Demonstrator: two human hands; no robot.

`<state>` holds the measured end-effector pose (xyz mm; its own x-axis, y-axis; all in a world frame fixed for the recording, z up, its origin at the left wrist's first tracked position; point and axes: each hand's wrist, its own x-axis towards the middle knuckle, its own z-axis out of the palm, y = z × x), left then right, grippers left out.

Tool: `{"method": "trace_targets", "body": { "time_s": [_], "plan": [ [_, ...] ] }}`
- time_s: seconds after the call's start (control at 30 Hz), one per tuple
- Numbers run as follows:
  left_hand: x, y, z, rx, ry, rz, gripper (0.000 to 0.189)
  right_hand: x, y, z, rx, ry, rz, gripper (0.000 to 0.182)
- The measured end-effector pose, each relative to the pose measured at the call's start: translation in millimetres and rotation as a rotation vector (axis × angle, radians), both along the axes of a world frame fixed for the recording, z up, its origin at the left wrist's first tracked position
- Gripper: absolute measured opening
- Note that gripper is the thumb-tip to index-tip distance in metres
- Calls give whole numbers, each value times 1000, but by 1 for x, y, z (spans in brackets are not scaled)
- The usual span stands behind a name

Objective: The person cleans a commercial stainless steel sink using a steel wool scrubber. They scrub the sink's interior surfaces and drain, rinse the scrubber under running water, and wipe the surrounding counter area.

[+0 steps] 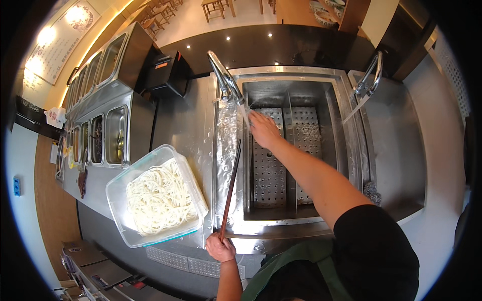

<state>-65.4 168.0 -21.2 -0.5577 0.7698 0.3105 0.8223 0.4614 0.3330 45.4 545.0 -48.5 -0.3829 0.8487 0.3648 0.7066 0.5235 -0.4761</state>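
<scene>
My left hand is closed around the lower end of a pair of long dark wooden chopsticks, which point up over the sink's wet left rim. My right hand reaches over the steel sink basin, beside the water stream running from the chrome faucet. Its fingertips are near the stream; whether they hold anything is hard to tell. Perforated steel plates lie in the basin, parted by a divider. Left of the sink, a clear plastic container holds white noodles and sits tilted on the counter.
Steel food trays stand in a rack at the left, near a black box-shaped device. On the right, a second faucet runs beside another steel basin, with a steel wool scrubber at its edge. A dark ledge borders the back.
</scene>
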Motion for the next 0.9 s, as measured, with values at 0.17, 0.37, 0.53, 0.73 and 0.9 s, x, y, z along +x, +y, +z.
{"method": "trace_targets", "body": {
  "time_s": [0.17,0.37,0.53,0.73,0.9],
  "plan": [
    [-4,-6,-5,35,5,-19,12,104,-62,5,-667,-46,-282,28],
    [2,-4,-9,15,-19,17,12,240,-85,24,-198,346,-464,13],
    [6,-4,-3,19,-7,56,11,308,-49,72,-46,420,-581,10],
    [2,-5,2,48,-4,25,5,270,-50,70,-223,411,-400,12],
    [-2,-2,-3,10,3,10,6,166,-21,68,-877,638,-143,14]
  ]
}}
